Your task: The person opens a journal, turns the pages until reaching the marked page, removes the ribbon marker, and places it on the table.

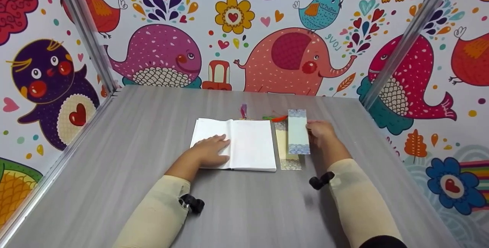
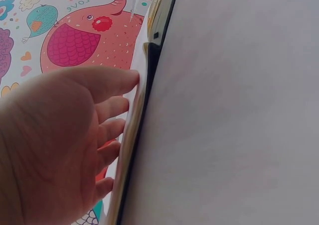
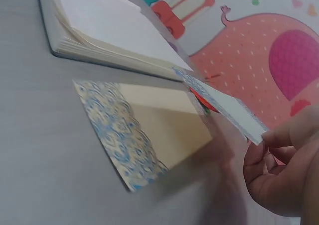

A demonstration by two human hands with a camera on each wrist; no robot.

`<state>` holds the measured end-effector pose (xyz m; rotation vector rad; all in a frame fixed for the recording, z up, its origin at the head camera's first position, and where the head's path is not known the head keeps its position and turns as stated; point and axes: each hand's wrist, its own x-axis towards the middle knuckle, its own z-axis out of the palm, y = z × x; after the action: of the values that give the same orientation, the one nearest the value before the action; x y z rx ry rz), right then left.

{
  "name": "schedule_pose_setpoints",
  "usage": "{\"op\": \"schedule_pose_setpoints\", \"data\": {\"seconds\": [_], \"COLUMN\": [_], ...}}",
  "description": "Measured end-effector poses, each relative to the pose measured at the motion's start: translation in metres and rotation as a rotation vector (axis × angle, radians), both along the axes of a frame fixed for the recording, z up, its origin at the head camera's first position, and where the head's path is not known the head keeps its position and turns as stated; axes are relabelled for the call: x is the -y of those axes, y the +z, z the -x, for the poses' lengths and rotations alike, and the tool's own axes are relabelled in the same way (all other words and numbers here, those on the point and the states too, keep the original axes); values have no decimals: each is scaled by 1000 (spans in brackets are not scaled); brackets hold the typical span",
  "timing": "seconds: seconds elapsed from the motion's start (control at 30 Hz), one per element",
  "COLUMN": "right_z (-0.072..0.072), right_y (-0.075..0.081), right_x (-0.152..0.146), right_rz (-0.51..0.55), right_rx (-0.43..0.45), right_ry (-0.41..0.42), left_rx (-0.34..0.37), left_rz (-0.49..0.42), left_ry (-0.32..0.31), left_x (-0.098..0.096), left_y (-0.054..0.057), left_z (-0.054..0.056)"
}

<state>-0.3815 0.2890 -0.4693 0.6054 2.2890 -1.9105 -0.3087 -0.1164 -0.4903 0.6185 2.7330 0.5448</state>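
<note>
An open book (image 1: 252, 145) with blank white pages lies on the table. My left hand (image 1: 210, 150) rests on its left page near the fold, fingers spread; in the left wrist view the fingertips (image 2: 130, 78) touch the paper. My right hand (image 1: 323, 131) pinches the edge of a pale green bookmark (image 1: 298, 131) with blue patterned ends, holding it raised above the table. Partly under it lies a cream bookmark (image 1: 282, 145) with a wavy pattern at both ends, right beside the book. The right wrist view shows the held bookmark (image 3: 224, 103) tilted over the cream one (image 3: 164, 120).
Purple tassel threads (image 1: 243, 110) stick out behind the book. Red and green tassels (image 1: 279, 118) lie beyond the bookmarks. The grey wood-grain table (image 1: 153, 110) meets walls with cartoon animals, framed by metal posts (image 1: 86, 30) at both back corners.
</note>
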Motion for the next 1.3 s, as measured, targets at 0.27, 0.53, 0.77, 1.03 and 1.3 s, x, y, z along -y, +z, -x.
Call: {"op": "schedule_pose_setpoints", "data": {"seconds": [0.27,0.53,0.77,1.03,1.3], "right_z": [4,-1,-8,-10,-7], "right_y": [7,-1,-13,-16,-21], "right_x": [-34,-49,-46,-37,-34], "right_rz": [-84,-193,-202,-316,-457], "right_rx": [100,153,106,92,89], "right_ry": [-84,19,123,138,154], "left_rx": [-3,-6,-13,-13,-7], "left_rz": [8,4,5,-1,14], "left_ry": [0,-7,-8,-14,-8], "left_x": [-1,-1,-1,0,0], "left_y": [-3,-1,0,0,-4], "left_z": [1,1,0,-1,2]}}
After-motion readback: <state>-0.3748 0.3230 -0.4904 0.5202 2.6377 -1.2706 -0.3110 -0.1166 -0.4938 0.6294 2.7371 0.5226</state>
